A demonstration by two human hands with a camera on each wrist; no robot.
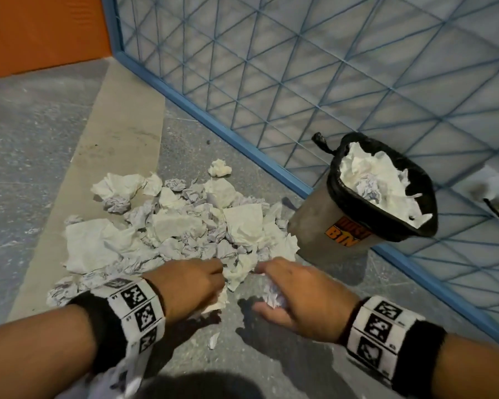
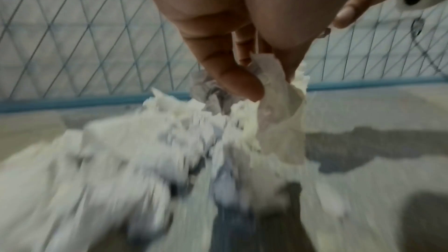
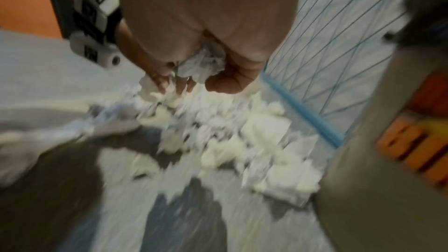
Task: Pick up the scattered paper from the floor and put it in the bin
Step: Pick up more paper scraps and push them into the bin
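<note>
A heap of crumpled white paper and tissue (image 1: 185,223) lies on the grey floor. At its near edge my left hand (image 1: 196,286) curls its fingers round a white tissue piece (image 2: 278,91). My right hand (image 1: 294,295), just to the right, grips a crumpled paper ball (image 1: 272,295), seen in its fist in the right wrist view (image 3: 201,66). A grey bin (image 1: 343,223) with a black liner stands right of the heap against the fence, holding white paper (image 1: 378,182).
A blue-framed wire mesh fence (image 1: 300,67) runs diagonally behind the heap and bin. An orange wall (image 1: 41,33) stands at the far left. A beige strip of floor (image 1: 121,133) runs under the heap's left side. A small scrap (image 1: 213,339) lies between my forearms.
</note>
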